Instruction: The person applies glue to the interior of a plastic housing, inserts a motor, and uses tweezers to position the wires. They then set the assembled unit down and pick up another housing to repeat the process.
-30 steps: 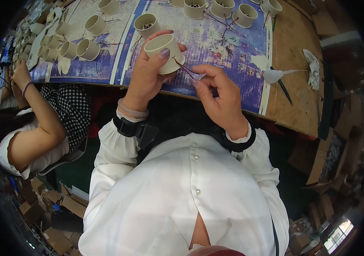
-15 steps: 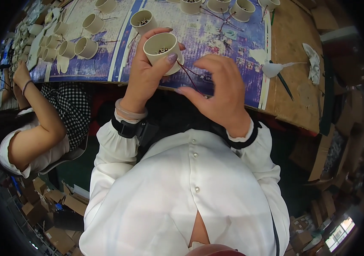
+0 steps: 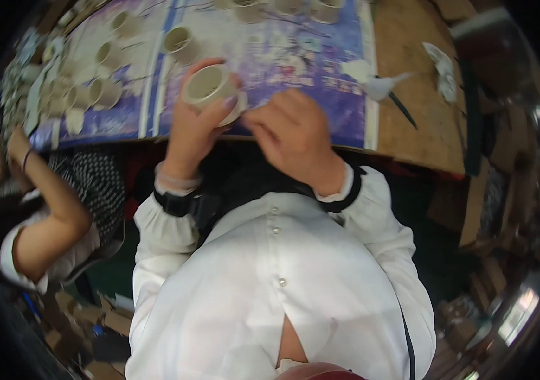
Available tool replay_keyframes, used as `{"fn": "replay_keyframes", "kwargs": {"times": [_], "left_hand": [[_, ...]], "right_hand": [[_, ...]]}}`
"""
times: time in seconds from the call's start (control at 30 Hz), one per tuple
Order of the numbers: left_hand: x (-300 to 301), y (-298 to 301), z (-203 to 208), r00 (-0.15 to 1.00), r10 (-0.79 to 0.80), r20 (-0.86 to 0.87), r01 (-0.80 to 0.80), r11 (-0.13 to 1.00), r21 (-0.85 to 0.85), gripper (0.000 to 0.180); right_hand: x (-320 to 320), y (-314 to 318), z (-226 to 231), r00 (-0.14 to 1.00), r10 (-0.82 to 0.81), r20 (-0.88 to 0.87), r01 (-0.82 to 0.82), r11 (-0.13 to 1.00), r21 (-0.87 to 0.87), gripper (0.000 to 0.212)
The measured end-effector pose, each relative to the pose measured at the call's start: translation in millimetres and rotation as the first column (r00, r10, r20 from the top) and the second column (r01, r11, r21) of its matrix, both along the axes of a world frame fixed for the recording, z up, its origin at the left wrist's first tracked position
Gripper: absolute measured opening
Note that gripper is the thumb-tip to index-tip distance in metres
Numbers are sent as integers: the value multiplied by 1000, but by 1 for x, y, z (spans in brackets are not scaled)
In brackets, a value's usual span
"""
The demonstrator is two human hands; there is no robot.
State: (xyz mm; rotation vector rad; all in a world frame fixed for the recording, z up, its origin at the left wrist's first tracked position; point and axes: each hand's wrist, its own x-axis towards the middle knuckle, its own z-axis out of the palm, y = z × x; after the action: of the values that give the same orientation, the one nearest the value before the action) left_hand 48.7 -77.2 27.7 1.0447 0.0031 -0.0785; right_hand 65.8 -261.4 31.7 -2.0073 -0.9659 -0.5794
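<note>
My left hand grips a pale unglazed clay cup, tilted with its open mouth toward me, just above the near edge of the blue-covered table. My right hand sits right beside the cup, its fingers curled and touching the cup's side. Whatever my right fingers pinch is hidden behind the hand. White sleeves with dark cuffs cover both forearms, and a dark band circles my left wrist.
Several more clay cups stand and lie across the blue cloth, many bunched at the left. A white funnel-shaped piece and a dark stick lie on the bare wooden board. Another person's arm works at my left.
My right hand has closed in from the right onto the cup. A thin tool seen between its fingers earlier is now hidden. The cup stays in my left hand.
</note>
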Motion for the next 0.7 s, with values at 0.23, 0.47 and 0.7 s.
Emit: {"fn": "replay_keyframes", "kwargs": {"times": [0.23, 0.47, 0.7], "left_hand": [[1, -3, -5, 961, 57, 271, -187, 854, 485, 56], [-2, -12, -10, 951, 26, 307, -253, 633, 732, 50], [6, -7, -15, 867, -21, 497, -472, 278, 836, 50]], "right_hand": [[-14, -33, 6, 989, 82, -121, -77, 996, 42, 16], [9, -170, 16, 815, -577, -52, 525, 773, -357, 12], [26, -196, 4, 813, -582, -5, 441, 623, -646, 18]]}}
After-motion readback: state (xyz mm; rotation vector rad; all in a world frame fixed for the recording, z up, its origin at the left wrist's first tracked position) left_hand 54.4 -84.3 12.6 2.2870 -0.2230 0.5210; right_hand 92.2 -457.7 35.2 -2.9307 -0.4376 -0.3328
